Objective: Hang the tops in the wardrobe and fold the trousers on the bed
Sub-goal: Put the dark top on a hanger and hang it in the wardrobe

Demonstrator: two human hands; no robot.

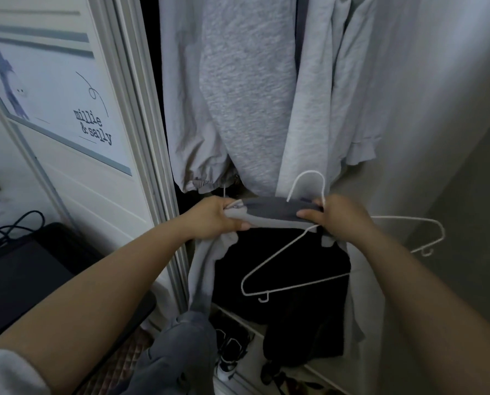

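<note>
A: Head view, looking down into an open wardrobe. What have the hands got?

B: The left hand is curled round one end of a grey top's collar, thumb underneath. The right hand pinches the other end of that collar, and its fingers also hold the neck of a white wire hanger. So both are closed on something, neither is free.

A: Where does the top sit?

B: Stretched between the two hands, in front of the wardrobe opening, below the clothes already hung. Its pale body drops down under the left hand.

A: And the hanger?

B: Its hook rises above the collar; one shoulder slants down to the left over a dark garment, the other reaches out to the right past the wrist.

A: Anything else?

B: Grey hanging clothes fill the upper wardrobe. Shoes lie on its floor. A poster is on the wall to the left.
</note>
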